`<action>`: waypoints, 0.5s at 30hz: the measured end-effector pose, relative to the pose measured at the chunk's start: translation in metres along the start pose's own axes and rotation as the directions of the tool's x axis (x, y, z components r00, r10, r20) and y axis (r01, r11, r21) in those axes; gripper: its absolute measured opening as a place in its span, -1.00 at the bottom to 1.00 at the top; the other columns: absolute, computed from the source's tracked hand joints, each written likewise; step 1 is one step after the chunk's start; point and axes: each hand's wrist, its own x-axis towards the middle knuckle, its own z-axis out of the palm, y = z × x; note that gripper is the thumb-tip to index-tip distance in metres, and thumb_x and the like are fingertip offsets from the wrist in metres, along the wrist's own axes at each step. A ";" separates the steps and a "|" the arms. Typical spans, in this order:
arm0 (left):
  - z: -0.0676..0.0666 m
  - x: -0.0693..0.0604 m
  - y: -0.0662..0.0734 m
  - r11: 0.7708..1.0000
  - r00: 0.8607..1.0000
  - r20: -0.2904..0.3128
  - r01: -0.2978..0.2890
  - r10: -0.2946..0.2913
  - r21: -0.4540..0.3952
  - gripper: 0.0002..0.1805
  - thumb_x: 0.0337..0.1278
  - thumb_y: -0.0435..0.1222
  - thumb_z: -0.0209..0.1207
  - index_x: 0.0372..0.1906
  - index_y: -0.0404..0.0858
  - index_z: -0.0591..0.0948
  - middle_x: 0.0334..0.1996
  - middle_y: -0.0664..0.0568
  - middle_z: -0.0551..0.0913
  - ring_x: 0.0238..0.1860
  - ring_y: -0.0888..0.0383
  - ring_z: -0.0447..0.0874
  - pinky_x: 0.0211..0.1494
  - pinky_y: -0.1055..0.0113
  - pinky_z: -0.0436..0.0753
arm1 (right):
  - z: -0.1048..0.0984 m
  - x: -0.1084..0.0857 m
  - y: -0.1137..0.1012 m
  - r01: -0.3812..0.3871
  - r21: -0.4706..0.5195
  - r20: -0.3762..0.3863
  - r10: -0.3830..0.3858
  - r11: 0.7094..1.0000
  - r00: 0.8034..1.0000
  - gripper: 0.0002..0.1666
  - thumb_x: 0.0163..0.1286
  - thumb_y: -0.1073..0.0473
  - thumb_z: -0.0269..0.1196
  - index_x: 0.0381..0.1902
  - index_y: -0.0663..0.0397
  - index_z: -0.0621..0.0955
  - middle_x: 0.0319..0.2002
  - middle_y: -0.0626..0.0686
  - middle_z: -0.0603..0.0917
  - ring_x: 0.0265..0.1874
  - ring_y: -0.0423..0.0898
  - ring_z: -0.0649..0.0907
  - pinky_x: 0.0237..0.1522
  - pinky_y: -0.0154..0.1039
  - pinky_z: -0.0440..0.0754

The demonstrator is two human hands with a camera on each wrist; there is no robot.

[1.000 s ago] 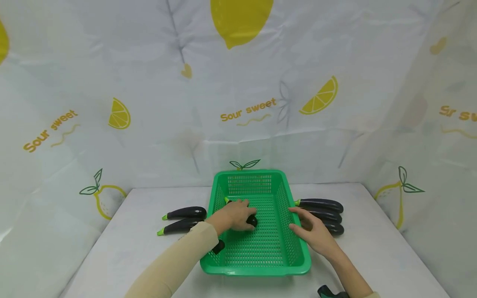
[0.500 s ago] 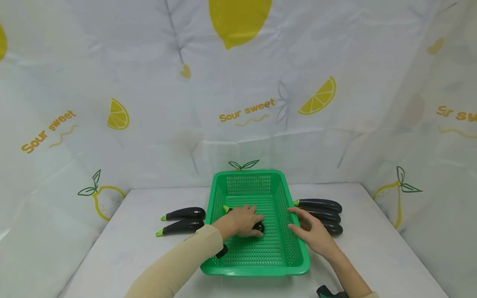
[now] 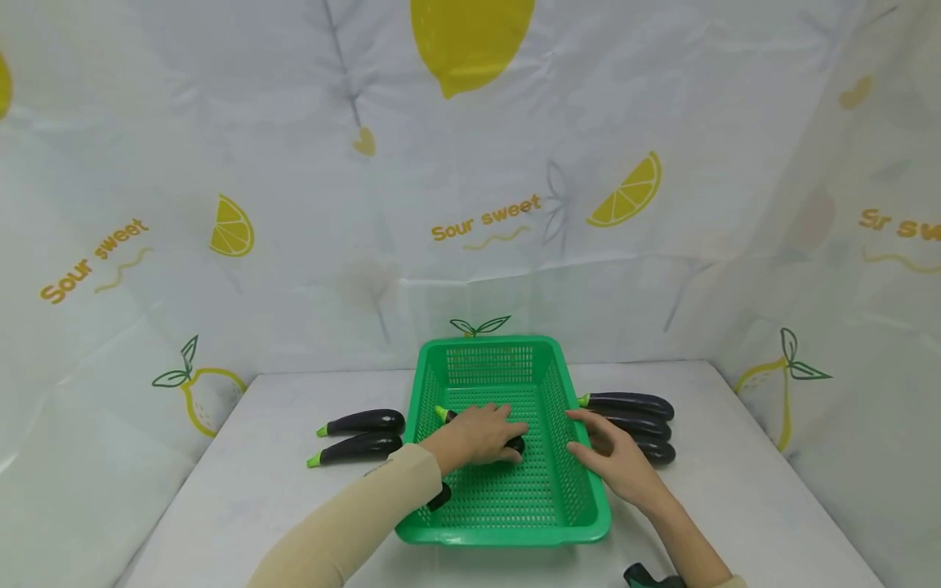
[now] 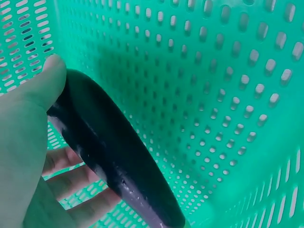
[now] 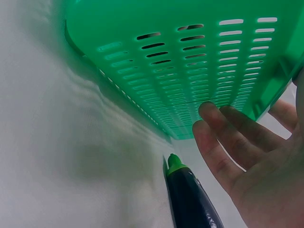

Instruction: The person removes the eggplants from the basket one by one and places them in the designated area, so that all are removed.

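A green perforated basket (image 3: 503, 535) stands in the middle of the white table. Inside it, my left hand (image 3: 478, 433) holds a dark purple eggplant (image 4: 109, 137) low near the basket floor; the thumb lies on one side and fingertips reach behind the other. The eggplant's green stem (image 3: 443, 413) shows past the hand. Another eggplant (image 3: 439, 496) lies in the basket, partly hidden by my left sleeve. My right hand (image 3: 621, 461) grips the basket's right rim. Below the rim, several fingers (image 5: 218, 147) are bent against the outer wall.
Two eggplants (image 3: 360, 445) lie left of the basket. Three more eggplants (image 3: 632, 403) lie in a row on the right, partly behind my right hand. A black and green object (image 3: 650, 576) sits by the right wrist. A lemon-print sheet (image 3: 316, 269) hangs behind the table.
My left hand has shifted a little to the right inside the basket, and the eggplant's rounded end has moved right with it. The right hand has stayed at the rim.
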 end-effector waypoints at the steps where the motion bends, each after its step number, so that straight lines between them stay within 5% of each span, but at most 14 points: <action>1: -0.001 -0.001 0.000 1.000 1.000 -0.006 -0.004 0.004 0.009 -0.41 0.38 0.29 -0.01 0.40 0.22 0.41 0.23 0.07 0.50 0.20 0.11 0.55 0.09 0.16 0.65 | 0.000 0.000 0.000 -0.001 0.002 0.002 0.001 1.000 1.000 -0.40 0.47 0.14 0.30 0.40 0.11 0.45 0.17 0.25 0.58 0.16 0.29 0.61 0.09 0.20 0.63; 15: -0.024 -0.015 -0.015 0.999 0.990 -0.135 -0.032 0.033 0.010 -0.47 0.42 0.26 -0.04 0.30 0.12 0.50 0.09 0.07 0.55 0.04 0.12 0.62 -0.07 0.21 0.67 | -0.001 -0.001 -0.001 0.002 0.017 0.007 -0.002 1.000 1.000 -0.40 0.49 0.09 0.29 0.41 0.08 0.45 0.23 0.29 0.56 0.17 0.30 0.60 0.08 0.18 0.64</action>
